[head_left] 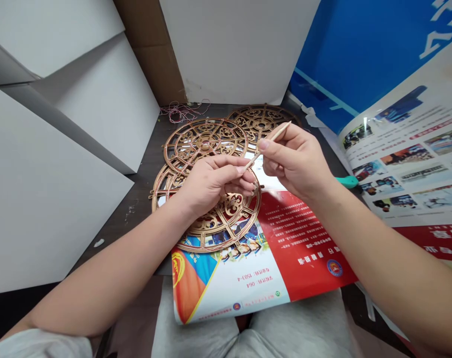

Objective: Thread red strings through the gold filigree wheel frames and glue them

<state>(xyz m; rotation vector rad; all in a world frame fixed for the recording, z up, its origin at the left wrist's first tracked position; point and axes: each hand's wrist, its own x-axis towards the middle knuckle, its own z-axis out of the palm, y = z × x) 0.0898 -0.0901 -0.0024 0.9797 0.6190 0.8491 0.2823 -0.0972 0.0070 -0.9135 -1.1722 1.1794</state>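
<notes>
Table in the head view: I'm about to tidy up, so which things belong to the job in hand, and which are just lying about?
Apparently in the job:
- pointed stick, pinched in both hands
- openwork discs
- perhaps the tangled thread

Seemingly lying about:
- white scrap
- teal object, use unclear

Numbers "1503-4" (255,275) and "064" (250,285) on printed sheet (263,258)

Both hands, left (216,184) and right (295,161), hold a thin pale pointed stick (281,131) above round brown openwork discs (210,226).
</notes>
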